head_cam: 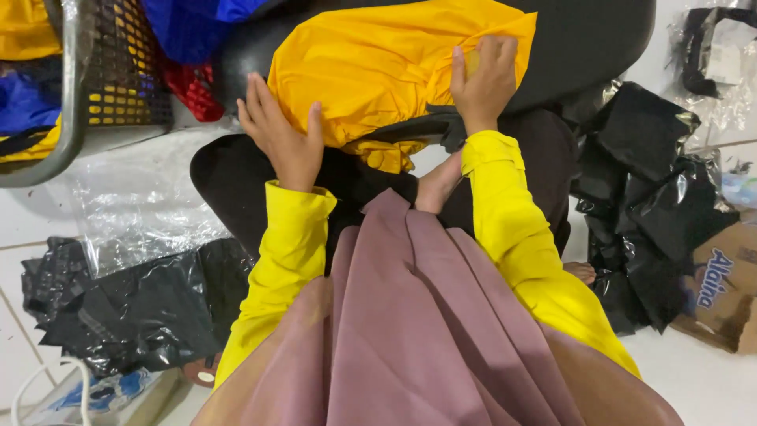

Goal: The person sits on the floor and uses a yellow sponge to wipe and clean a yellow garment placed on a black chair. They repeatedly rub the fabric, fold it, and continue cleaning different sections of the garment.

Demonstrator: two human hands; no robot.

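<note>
**Pressing the yellow garment flat on the lap**

At the far left stands a grey mesh basket (95,95) with yellow and blue cloth in it, and below it clear plastic wrap (142,205) and crumpled black plastic bags (126,308) lie on the white floor.

The left hand (280,134) rests at the left edge of the yellow garment (378,71), fingers spread and lying flat — gripping nothing, only touching the cloth and the dark surface under it. The garment sits in the middle of the scene, far from the body, bunched over the person's lap with a black strip (430,126) running under its near edge.

The right hand (482,79) lies on top of the garment's right part, fingers fairly close together and pressed down, palm on the fabric rather than pinching it.

To do this well, I judge both palms should stay flat and sweep outward — smoothing creases before any fold.

At the right, more black bags (646,189) are heaped beside a cardboard box (721,292).
</note>
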